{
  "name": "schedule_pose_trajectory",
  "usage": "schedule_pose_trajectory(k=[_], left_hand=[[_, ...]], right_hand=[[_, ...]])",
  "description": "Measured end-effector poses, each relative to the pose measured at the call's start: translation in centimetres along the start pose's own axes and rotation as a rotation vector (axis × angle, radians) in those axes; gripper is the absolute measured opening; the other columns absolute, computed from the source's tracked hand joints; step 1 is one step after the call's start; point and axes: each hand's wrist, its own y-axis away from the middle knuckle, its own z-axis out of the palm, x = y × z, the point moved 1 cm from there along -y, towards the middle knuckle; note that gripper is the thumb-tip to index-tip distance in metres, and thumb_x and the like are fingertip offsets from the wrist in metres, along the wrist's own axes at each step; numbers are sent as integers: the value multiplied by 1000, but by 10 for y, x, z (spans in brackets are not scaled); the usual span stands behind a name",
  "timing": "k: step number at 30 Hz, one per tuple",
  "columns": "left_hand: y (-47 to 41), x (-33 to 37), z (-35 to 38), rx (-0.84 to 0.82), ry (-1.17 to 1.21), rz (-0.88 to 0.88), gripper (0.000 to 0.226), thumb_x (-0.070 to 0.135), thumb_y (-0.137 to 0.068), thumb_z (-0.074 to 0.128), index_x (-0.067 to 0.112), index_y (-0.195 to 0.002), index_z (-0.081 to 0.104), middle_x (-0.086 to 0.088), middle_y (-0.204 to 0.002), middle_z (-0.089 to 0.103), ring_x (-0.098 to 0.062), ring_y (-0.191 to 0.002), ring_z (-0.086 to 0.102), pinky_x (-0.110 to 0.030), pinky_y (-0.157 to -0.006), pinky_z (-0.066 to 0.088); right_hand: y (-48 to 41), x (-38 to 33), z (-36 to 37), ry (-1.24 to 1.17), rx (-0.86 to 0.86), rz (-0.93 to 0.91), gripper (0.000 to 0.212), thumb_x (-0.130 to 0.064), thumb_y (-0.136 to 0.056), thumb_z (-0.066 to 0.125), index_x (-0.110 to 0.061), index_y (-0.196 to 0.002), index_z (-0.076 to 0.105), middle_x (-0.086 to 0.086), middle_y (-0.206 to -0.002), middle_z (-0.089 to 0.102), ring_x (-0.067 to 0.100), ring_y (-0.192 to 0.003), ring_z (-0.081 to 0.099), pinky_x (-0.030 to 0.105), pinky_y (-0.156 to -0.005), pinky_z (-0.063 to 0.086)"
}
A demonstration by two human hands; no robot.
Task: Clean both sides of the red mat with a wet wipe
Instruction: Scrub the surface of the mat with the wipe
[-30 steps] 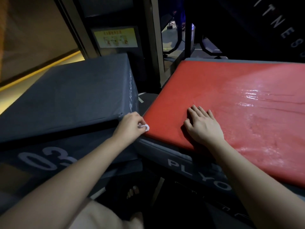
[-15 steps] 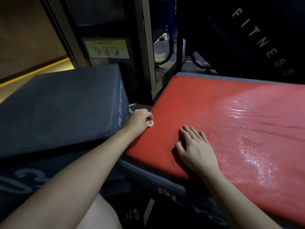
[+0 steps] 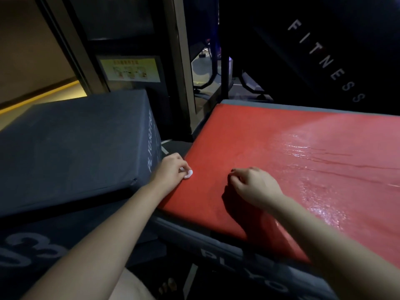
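The red mat [image 3: 292, 169] lies flat on a dark plyo box [image 3: 238, 254]; its right half glistens wet. My left hand [image 3: 170, 169] grips a small balled-up white wet wipe [image 3: 187, 173] and presses it on the mat's left edge. My right hand [image 3: 255, 185] sits on the mat near its front left part, fingers curled with the fingertips on the surface and nothing held.
A second dark padded box [image 3: 71, 144] stands to the left, stacked on one marked 03 [image 3: 32, 250]. A metal post [image 3: 181, 61] and a yellow sign [image 3: 129, 70] rise behind. A dark panel reading FITNESS [image 3: 324, 61] stands at the back right.
My left hand with the wipe slid along the mat's left edge away from the front corner. My right hand went from lying flat to curling its fingers.
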Motion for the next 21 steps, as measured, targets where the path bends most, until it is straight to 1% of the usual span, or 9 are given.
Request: schedule_pose_trajectory(k=[1,3,4,7,11,14,16,18,21], left_hand=[[0,2,2,22,6,-26,16,9,-85,74,24,-81,81,9,-91,57,-11,-84,60,-33,-75,53],[-2,4,9,42,15,-53,17,8,-85,73,23,-83,81,4,-93,54,-12,-84,58,-22,-68,43],[-3,6,12,44,10,-44,18,8,-86,71,22,-87,81,3,-93,55,-13,-84,59,-21,-66,41],[-7,7,21,69,-5,-7,18,8,-91,67,19,-98,80,3,-96,63,-16,-90,63,-26,-74,45],[-16,16,31,101,-45,85,18,7,-95,61,13,-105,75,2,-103,70,-17,-95,66,-36,-80,54],[-35,18,34,84,-62,108,13,6,-94,61,11,-101,72,-1,-96,70,-21,-92,65,-39,-78,53],[-59,18,35,28,-97,96,12,6,-92,60,12,-96,70,0,-93,68,-23,-91,63,-36,-76,50],[-86,20,37,1,-57,60,13,9,-91,59,16,-94,70,3,-92,67,-22,-92,63,-34,-76,50],[-98,20,44,43,-2,-19,19,9,-92,59,21,-92,74,5,-93,70,-18,-92,63,-32,-76,51]], right_hand=[[-10,7,-10,-13,-2,-10,37,-44,-95,44,-29,-121,67,4,-122,68,28,-117,59,37,-93,49],[-26,25,-21,79,41,-84,40,-44,-99,42,-27,-129,63,-1,-138,61,24,-127,53,38,-101,47],[-34,36,-23,173,58,-121,45,-47,-101,37,-26,-135,59,-2,-147,53,22,-133,48,38,-107,42],[-46,66,-16,282,4,-124,67,-55,-95,17,-23,-146,48,0,-158,38,22,-143,38,40,-117,29],[-53,81,-3,227,3,-78,69,-53,-92,21,-26,-154,33,-6,-163,26,14,-150,22,37,-123,14],[-53,83,-2,231,-8,-87,69,-53,-93,20,-26,-156,28,-7,-164,23,12,-151,19,35,-123,12],[-54,85,0,223,10,-84,68,-53,-93,21,-27,-155,29,-8,-163,24,12,-151,19,35,-123,12],[-54,84,-1,206,11,-87,67,-52,-93,21,-27,-155,30,-8,-163,25,12,-150,20,35,-123,13],[-51,85,-2,187,16,-92,66,-51,-94,21,-27,-154,31,-8,-163,26,11,-150,20,34,-123,13]])
